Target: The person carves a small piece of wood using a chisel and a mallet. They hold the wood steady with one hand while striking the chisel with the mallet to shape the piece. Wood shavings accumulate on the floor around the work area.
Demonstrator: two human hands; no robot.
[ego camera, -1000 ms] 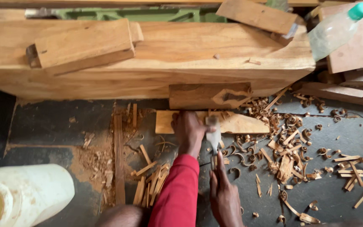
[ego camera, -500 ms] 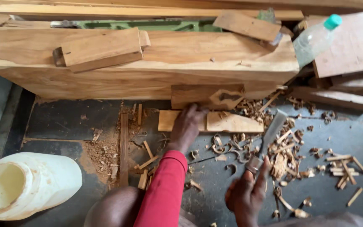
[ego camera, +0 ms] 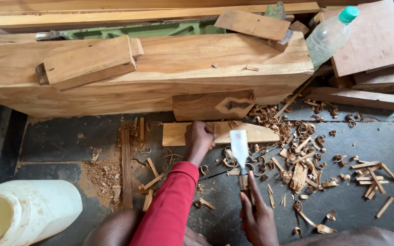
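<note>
A long red sleeve (ego camera: 169, 205) is worn on the left arm, of plain smooth cloth, ending in a narrow hemmed cuff at the wrist. The left hand (ego camera: 200, 138) is bare. The right hand (ego camera: 257, 217) is bare, no sleeve seen at its wrist. Bare knees are seen at the near edge.

A flat board (ego camera: 220, 133) lies on the floor (ego camera: 60, 141) before a thick beam (ego camera: 160, 77); shavings (ego camera: 306, 155) spread to its right, a jug (ego camera: 23, 212) at the near-left corner.
</note>
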